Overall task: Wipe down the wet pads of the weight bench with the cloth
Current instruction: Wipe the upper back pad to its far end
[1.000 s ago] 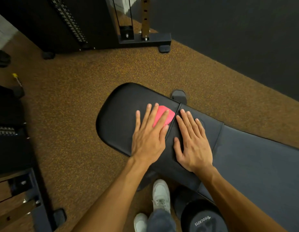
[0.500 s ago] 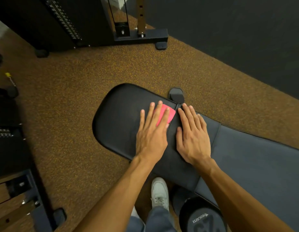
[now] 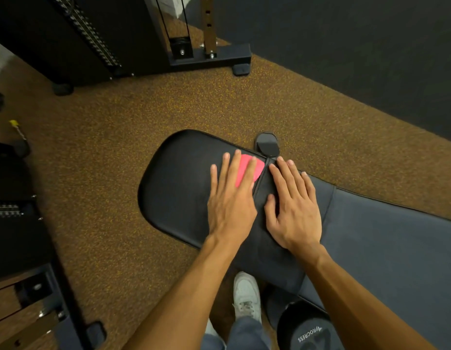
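The black weight bench fills the middle and right of the head view, with a rounded seat pad [image 3: 176, 190] on the left and a long back pad [image 3: 386, 246] running off right. A pink cloth [image 3: 246, 168] lies on the seat pad beside the seam. My left hand [image 3: 230, 200] presses flat on the cloth, fingers spread, covering most of it. My right hand [image 3: 294, 210] lies flat and empty on the narrow end of the back pad, just right of the seam.
Speckled brown rubber floor [image 3: 113, 137] surrounds the bench. A cable machine base [image 3: 211, 59] stands at the back, a weight stack [image 3: 10, 210] at the left. A bench foot [image 3: 267, 145] shows behind the seam. My white shoe [image 3: 246, 296] and a black roller pad [image 3: 307, 329] are below.
My left hand and the cloth have shifted slightly toward the far edge of the seat pad by the seam. My right hand stays flat beside it.
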